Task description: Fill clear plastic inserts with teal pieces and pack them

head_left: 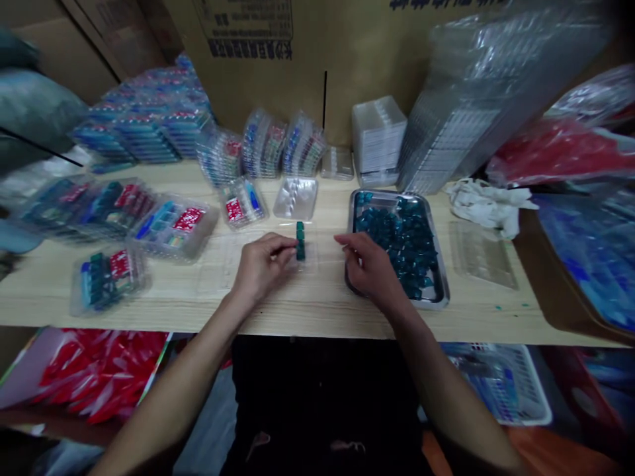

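My left hand (265, 264) is closed, its thumb and fingertips pressed together at the left side of a short upright row of dark green pieces (300, 241). The row lies over a clear plastic case (311, 254), whose outline is faint against the wood. What the left fingertips grip, if anything, is hidden. To the right, my right hand (370, 271) is over the left rim of a metal tray (441, 301). Its fingers are curled with the index fingertip pointing left; anything between them is too small to make out. Many glossy dark teal pieces (397, 228) fill the tray.
Filled clear boxes (173, 228) stand at the left, with packed stacks (149, 119) behind. An unfilled clear case (296, 198) lies ahead. Tall stacks of clear plastic (446, 119), white gloves (489, 201) and a carton (560, 284) occupy the right. A cardboard box (317, 79) forms the back.
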Demonstrator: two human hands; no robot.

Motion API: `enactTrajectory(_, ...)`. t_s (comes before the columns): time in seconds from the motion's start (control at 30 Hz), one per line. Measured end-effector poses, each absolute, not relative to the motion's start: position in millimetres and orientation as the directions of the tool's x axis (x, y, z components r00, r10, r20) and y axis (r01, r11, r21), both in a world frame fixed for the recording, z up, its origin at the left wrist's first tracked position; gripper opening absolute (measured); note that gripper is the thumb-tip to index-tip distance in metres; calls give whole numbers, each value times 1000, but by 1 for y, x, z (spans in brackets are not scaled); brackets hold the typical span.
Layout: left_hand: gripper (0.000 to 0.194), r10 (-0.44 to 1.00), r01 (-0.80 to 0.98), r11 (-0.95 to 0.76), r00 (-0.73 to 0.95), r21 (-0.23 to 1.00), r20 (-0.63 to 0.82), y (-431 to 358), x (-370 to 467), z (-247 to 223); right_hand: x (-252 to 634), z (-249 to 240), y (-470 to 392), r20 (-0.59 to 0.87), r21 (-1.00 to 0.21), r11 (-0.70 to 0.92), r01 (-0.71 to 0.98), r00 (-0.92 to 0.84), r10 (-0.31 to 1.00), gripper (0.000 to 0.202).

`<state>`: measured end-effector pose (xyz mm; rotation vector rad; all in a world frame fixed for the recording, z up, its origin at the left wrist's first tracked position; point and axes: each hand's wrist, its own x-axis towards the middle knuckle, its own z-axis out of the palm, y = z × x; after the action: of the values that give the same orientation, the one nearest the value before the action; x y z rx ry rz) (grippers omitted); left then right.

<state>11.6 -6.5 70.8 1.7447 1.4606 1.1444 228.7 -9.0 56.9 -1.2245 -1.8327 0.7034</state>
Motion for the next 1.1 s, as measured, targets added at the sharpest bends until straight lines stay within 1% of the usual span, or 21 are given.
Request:
enactTrajectory(0.07,15,960,591,-279,141,757,243,-11,7,56,219,51,-17,277,-672,462,579,-382,882,41)
enactTrajectory(0.13,18,951,636,-310,211,707,227,-12,8,41,207,47,-26,192,-577,516,633,-508,839,42)
enactTrajectory(0.2,18,939,643,-344,253,685,233,-11,9,31,196,45,-33,121,-511,527,679,-550,826,40)
enactTrajectory(0.3,17,916,619,-400,289,676,278,-8,9,25,190,44,-36,82,-481,520,706,-554,828,38)
enactTrajectory(0.37,17,912,607,-410,289,681,291,-7,7,25,191,42,-34,83,-500,515,696,-553,829,37)
enactTrajectory(0.43,17,928,601,-373,244,707,282,-8,4,26,193,39,-30,96,-531,510,677,-550,830,37)
enactTrajectory(0.53,19,977,532,-213,97,820,191,-8,-1,25,197,32,-28,127,-566,512,646,-545,828,38)
enactTrajectory(0.6,19,996,426,-88,10,900,93,-7,-1,24,198,29,-28,140,-574,516,635,-545,827,39)
enactTrajectory(0.7,23,998,199,51,-50,979,-42,-6,2,27,196,31,-31,155,-563,520,642,-536,830,42)
enactTrajectory(0.8,31,985,-69,161,-54,985,-165,-8,7,35,192,37,-32,219,-586,510,629,-483,848,48)
enactTrajectory(0.87,32,979,-162,187,-46,969,-197,-12,10,41,187,40,-31,266,-646,480,593,-415,870,46)
enactTrajectory(0.9,32,980,-165,184,-48,969,-194,-15,12,43,185,41,-29,275,-682,457,571,-379,884,42)
enactTrajectory(0.97,32,984,-96,164,-52,982,-170,-20,15,47,180,41,-26,256,-745,398,536,-321,912,32)
enactTrajectory(1.03,30,992,31,119,-50,992,-118,-25,18,48,176,42,-22,218,-778,350,523,-298,929,24)
enactTrajectory(1.1,28,998,156,50,-46,987,-43,-31,22,48,174,42,-20,180,-783,315,537,-289,940,19)
